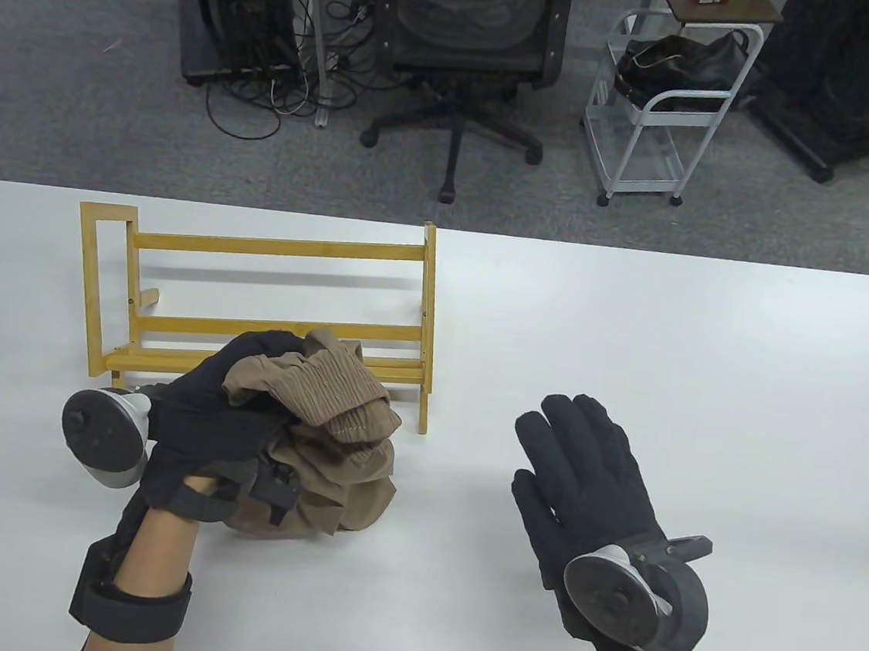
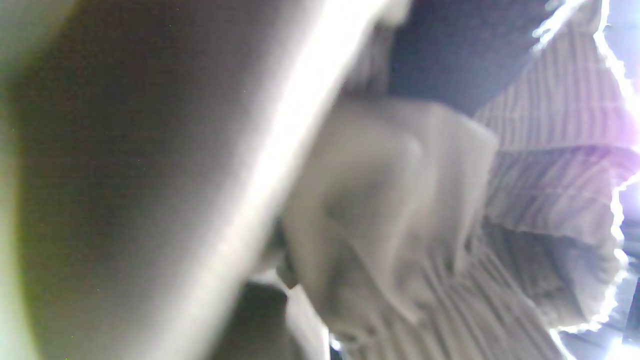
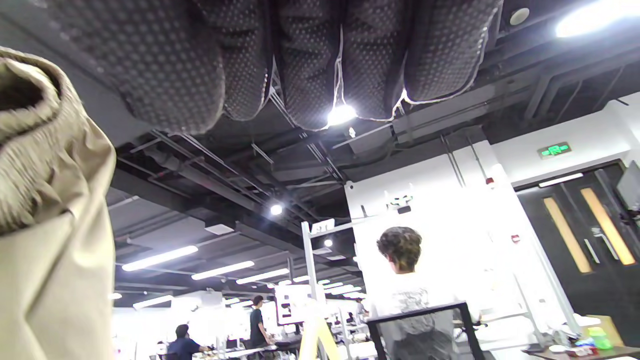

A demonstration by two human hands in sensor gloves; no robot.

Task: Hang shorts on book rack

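Brown shorts [image 1: 329, 438] are bunched in a heap at the table's near left, in front of the wooden book rack [image 1: 265, 308]. My left hand [image 1: 231, 413] grips the shorts at their ribbed elastic waistband, which is lifted toward the rack's front rails. The left wrist view is filled with blurred shorts fabric [image 2: 400, 210]. My right hand [image 1: 582, 473] is open and empty, fingers straight and together, to the right of the shorts and apart from them. In the right wrist view its fingers [image 3: 310, 55] hang from the top edge and the shorts [image 3: 50, 210] show at the left.
The white table [image 1: 634, 346] stretches to the right of the rack. Beyond its far edge stand an office chair [image 1: 468, 42], a white cart [image 1: 658, 116] with a black bag, and cabled equipment racks.
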